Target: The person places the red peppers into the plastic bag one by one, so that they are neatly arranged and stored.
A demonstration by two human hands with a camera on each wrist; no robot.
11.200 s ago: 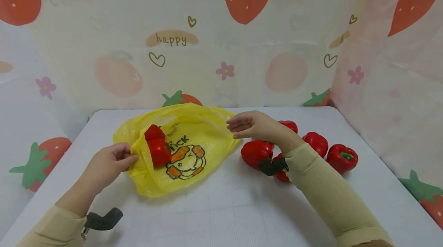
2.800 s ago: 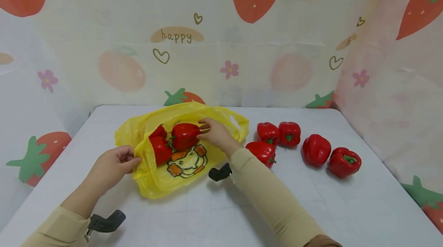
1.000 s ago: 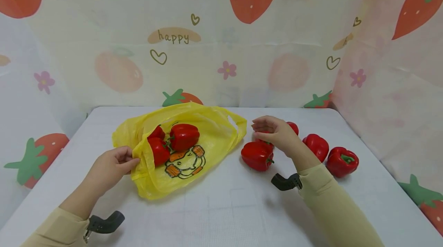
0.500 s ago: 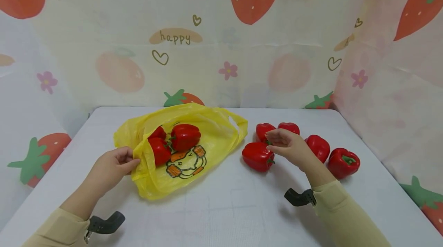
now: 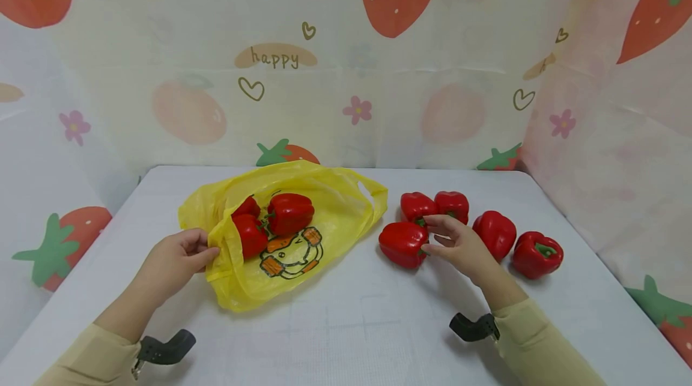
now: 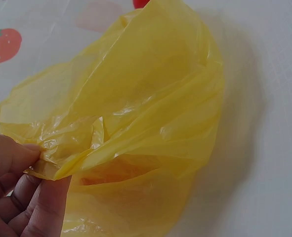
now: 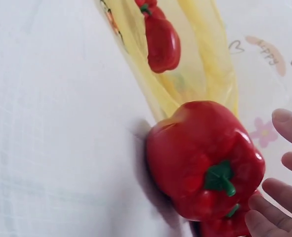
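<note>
My left hand [image 5: 181, 260] pinches the left edge of a yellow plastic bag [image 5: 346, 242], its rim gathered between thumb and fingers in the left wrist view. Inside the bag's mouth lie red bell peppers: one on its side [image 5: 290, 214], another [image 5: 251, 235] beside it, and one partly covered behind. My right hand [image 5: 459, 248] is at the stem end of a red bell pepper [image 5: 402, 244] just right of the bag. In the right wrist view its fingers [image 7: 284, 197] are spread beside this pepper [image 7: 200, 153], with a gap showing between thumb and fingers.
Two more bell peppers [image 5: 452, 205] stand behind the right hand, and another two [image 5: 537, 255] lie to its right. All rest on the white tabletop [image 5: 335, 338]. A strawberry-print curtain [image 5: 389, 74] encloses the back and sides.
A third bell pepper now lies in the bag, placed by my right hand. That hand has since moved back right and down to the nearest loose pepper. My left hand keeps its grip.
</note>
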